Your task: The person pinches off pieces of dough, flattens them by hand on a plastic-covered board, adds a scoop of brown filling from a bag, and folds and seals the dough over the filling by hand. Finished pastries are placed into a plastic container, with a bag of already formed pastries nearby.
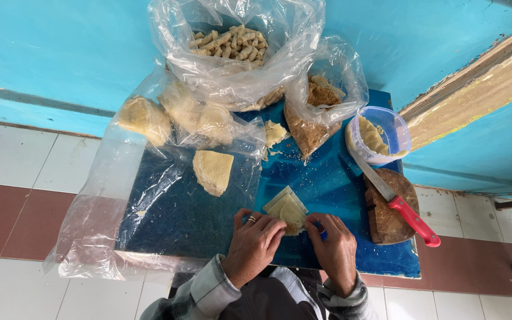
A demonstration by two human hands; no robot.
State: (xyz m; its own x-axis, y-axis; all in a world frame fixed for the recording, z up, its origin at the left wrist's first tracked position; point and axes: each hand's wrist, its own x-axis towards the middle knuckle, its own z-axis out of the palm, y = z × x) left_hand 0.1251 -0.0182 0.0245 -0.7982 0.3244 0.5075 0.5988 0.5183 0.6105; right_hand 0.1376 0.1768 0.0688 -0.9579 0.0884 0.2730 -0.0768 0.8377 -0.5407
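A: From the head view, what are the hands on?

B: Both hands meet on a pale square dough wrapper (287, 208) lying on the blue surface (333, 184). The left hand (255, 244), with a ring on one finger, has its fingers (271, 228) curled together and pinched on the wrapper's near left edge. The right hand (334, 249) has its fingers (315, 224) pressed together on the near right edge.

A: And taking that wrapper as the landmark, what lies around it?

B: Just beyond it and to the left, a wedge of yellowish dough (213, 171) lies on a clear plastic sheet (167, 207) that covers the left half of the surface. Farther beyond, lumps of dough sit inside a clear bag (179, 115). Well beyond the wrapper, against the turquoise wall (60, 47), an open plastic bag of small rolled pieces (232, 44). Beyond and slightly right, a bag of brown crumbs (312, 118). To the right and beyond, a clear tub (386, 133) holding more pale sheets. Right of the wrapper, a round wooden board (389, 213) with a red-handled knife (395, 198) lying across it, blade pointing toward the tub

A: Below the surface?

B: White and reddish floor tiles (13, 219)
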